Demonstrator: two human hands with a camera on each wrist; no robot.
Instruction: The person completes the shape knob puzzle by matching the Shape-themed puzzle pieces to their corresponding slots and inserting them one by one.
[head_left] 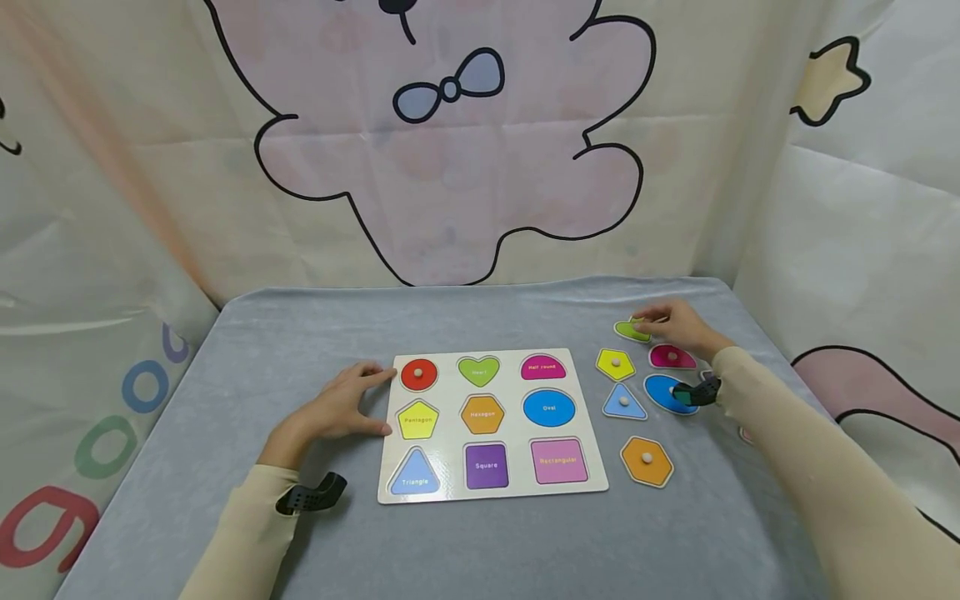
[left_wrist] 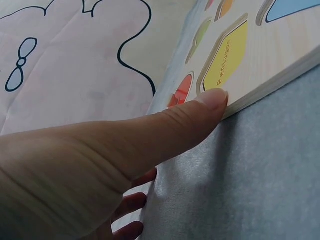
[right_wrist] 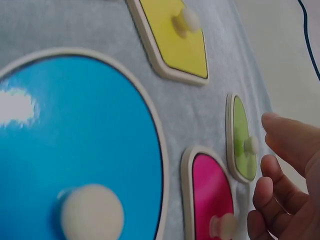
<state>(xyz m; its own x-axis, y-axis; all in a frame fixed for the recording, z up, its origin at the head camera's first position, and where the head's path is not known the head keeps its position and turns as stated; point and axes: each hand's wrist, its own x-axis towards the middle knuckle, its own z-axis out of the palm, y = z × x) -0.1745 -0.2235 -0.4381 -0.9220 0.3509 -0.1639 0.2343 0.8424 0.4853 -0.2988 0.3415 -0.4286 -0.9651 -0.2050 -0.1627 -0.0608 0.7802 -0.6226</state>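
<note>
My left hand [head_left: 337, 408] rests at the left edge of a white shape puzzle board [head_left: 452, 467]. In the left wrist view its thumb [left_wrist: 175, 122] touches the board's edge beside the yellow pentagon recess [left_wrist: 230, 55]. My right hand [head_left: 678, 325] is over the green heart piece [head_left: 628, 331] at the far right. Thumb and fingers stand apart around the piece's pale knob [right_wrist: 251, 145] in the right wrist view, with a gap to it. The red circle piece [head_left: 418, 367] sits in its recess at the board's top left.
Right of the board lie a yellow pentagon piece [head_left: 609, 372], a magenta half-round piece [head_left: 663, 360], a blue triangle piece [head_left: 624, 411], a blue oval piece [head_left: 660, 390] and an orange hexagon piece [head_left: 647, 475]. My right forearm partly covers other pieces. A grey cloth [head_left: 510, 550] covers the table.
</note>
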